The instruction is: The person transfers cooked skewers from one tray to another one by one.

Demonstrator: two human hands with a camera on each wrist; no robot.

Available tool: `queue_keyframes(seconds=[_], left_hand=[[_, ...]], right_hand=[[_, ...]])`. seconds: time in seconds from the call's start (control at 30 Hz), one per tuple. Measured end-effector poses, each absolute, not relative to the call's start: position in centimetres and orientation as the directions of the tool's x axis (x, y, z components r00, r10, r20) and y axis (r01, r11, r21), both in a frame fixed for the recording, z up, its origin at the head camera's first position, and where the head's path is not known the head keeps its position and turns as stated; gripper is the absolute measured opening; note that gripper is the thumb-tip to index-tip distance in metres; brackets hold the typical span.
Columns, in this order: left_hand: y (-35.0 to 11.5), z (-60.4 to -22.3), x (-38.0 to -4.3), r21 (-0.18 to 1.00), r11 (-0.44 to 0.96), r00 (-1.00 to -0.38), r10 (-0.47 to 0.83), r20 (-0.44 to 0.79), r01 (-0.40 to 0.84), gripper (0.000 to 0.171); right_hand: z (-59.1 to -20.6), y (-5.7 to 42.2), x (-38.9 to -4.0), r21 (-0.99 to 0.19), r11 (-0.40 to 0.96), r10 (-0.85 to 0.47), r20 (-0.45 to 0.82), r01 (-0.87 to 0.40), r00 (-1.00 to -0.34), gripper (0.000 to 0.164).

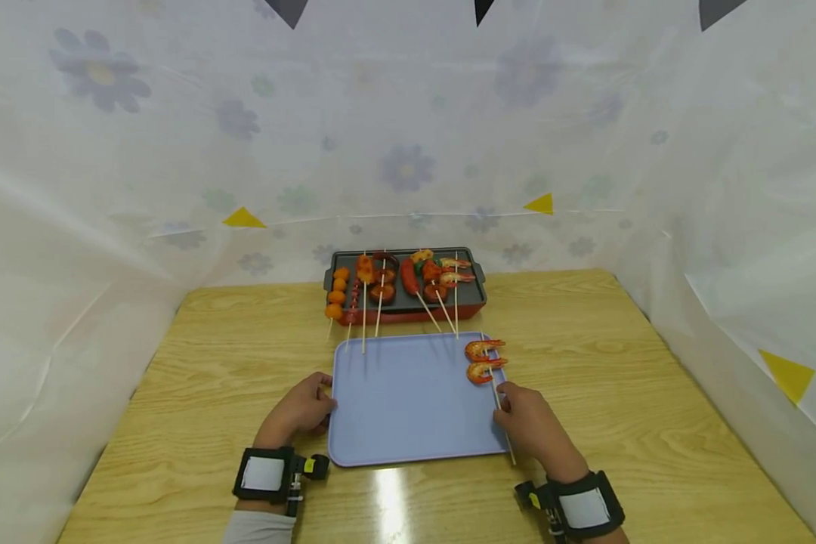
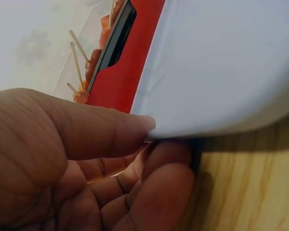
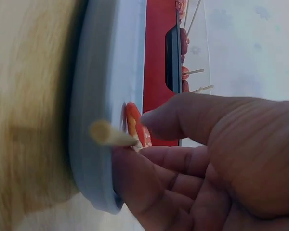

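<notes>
A pale lilac tray [image 1: 411,408] lies flat-side up on the table between both hands. At its left edge my left hand [image 1: 304,406] pinches the rim; in the left wrist view the thumb [image 2: 111,127] is on top and curled fingers are underneath. My right hand [image 1: 533,423] pinches the stick of a shrimp skewer [image 1: 480,372] at the tray's right edge. Two orange shrimps on that skewer lie over the tray's far right corner, and the stick's bare end [image 3: 101,132] points toward me, past the fingers.
Behind the tray stands a toy grill [image 1: 408,318] with a red body and dark top, loaded with several skewers, their sticks reaching toward the tray. A sausage [image 1: 409,277] and orange balls [image 1: 337,298] are among them. A flowered plastic curtain [image 1: 408,166] surrounds the wooden table [image 1: 197,393].
</notes>
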State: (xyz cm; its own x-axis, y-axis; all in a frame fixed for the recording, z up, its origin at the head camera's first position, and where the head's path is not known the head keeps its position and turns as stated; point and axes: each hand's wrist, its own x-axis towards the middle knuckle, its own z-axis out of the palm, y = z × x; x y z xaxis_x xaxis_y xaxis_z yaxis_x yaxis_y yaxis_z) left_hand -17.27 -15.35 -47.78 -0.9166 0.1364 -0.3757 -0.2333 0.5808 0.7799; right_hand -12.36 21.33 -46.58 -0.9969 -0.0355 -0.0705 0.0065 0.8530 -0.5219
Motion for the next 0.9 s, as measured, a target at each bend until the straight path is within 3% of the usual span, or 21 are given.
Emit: queue_keyframes(seconds=[0.2, 0.37, 0.47, 0.63, 0.9], left_hand=[[-15.37, -47.68, -17.15, 0.79, 0.567, -0.917, 0.141, -0.374, -0.235, 0.038], [-15.37, -47.6, -17.08, 0.791, 0.563, -0.915, 0.141, -0.377, -0.239, 0.039], [-15.34, -47.68, -17.15, 0.79, 0.563, -0.915, 0.137, -0.38, -0.243, 0.039], [-15.26, -47.72, -17.19, 0.791, 0.56, -0.914, 0.136, -0.382, -0.246, 0.041], [-15.28, -47.71, -17.19, 0.791, 0.556, -0.913, 0.131, -0.387, -0.256, 0.041]], right_hand=[[-46.04, 21.42, -12.16, -0.473, 0.881, 0.002, 0.025, -0.01, -1.0, 0.036], [-46.34, 21.54, -12.31, -0.409, 0.89, -0.11, 0.234, -0.2, -0.966, 0.04], [-46.58, 21.5, -12.4, -0.35, 0.879, -0.206, 0.331, -0.323, -0.921, 0.054], [-46.73, 21.2, -12.16, -0.26, 0.902, -0.263, 0.304, -0.345, -0.916, 0.088], [-46.23, 21.04, -11.8, -0.234, 0.924, -0.239, 0.267, -0.304, -0.934, 0.093]])
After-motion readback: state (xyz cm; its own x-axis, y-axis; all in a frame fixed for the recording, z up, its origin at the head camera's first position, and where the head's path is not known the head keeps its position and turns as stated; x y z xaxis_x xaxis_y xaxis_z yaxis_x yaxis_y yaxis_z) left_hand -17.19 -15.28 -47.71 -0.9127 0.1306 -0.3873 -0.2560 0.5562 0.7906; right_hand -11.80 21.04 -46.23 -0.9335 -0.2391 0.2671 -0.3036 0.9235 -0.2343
